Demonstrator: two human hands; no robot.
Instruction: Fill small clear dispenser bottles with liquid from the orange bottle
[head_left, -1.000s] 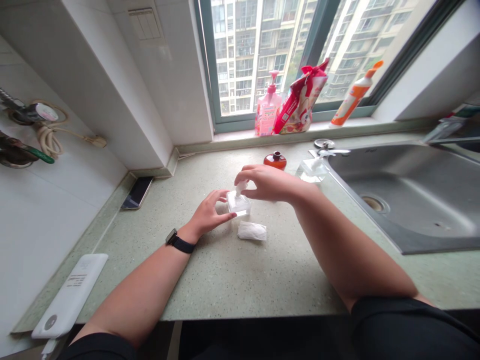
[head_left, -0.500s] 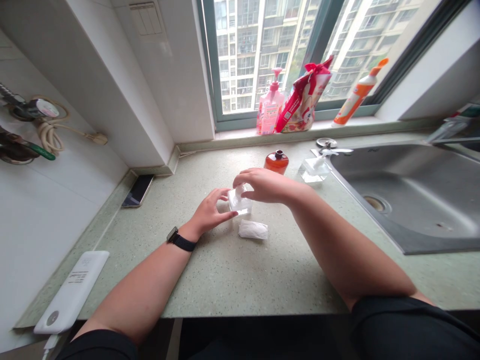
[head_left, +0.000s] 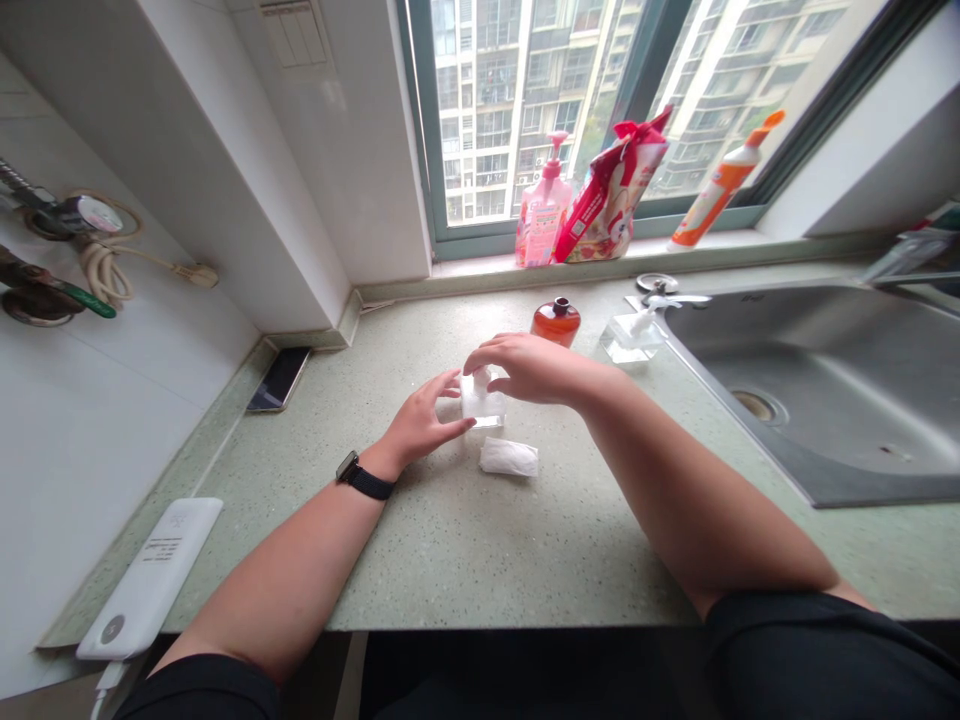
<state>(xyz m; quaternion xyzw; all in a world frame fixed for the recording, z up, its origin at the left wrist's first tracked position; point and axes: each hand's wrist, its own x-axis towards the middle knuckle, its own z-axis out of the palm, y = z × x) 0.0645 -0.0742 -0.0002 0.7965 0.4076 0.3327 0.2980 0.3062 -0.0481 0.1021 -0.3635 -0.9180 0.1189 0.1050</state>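
Note:
A small clear square bottle (head_left: 484,407) stands on the counter between my hands. My left hand (head_left: 424,420), with a dark watch on its wrist, curves round the bottle's left side, its thumb at the lower front edge. From above, my right hand (head_left: 521,370) has its thumb and fingers closed about the whitish top (head_left: 481,378) of the bottle; the fingers hide part of that top. Just in front of the bottle lies a folded white tissue (head_left: 509,457). Behind the right hand is an amber bottle (head_left: 556,322) with an uncapped neck.
A clear pump bottle (head_left: 631,335) stands by the steel sink (head_left: 817,400). On the sill are a pink pump bottle (head_left: 541,215), a red bag (head_left: 615,195) and an orange bottle (head_left: 716,190). At left lie a phone (head_left: 278,380) and a white power bank (head_left: 150,580).
The clear bottle has turned slightly and now sits squarer to me. Both hands stay around it, with only small finger shifts. The whole view has moved a little.

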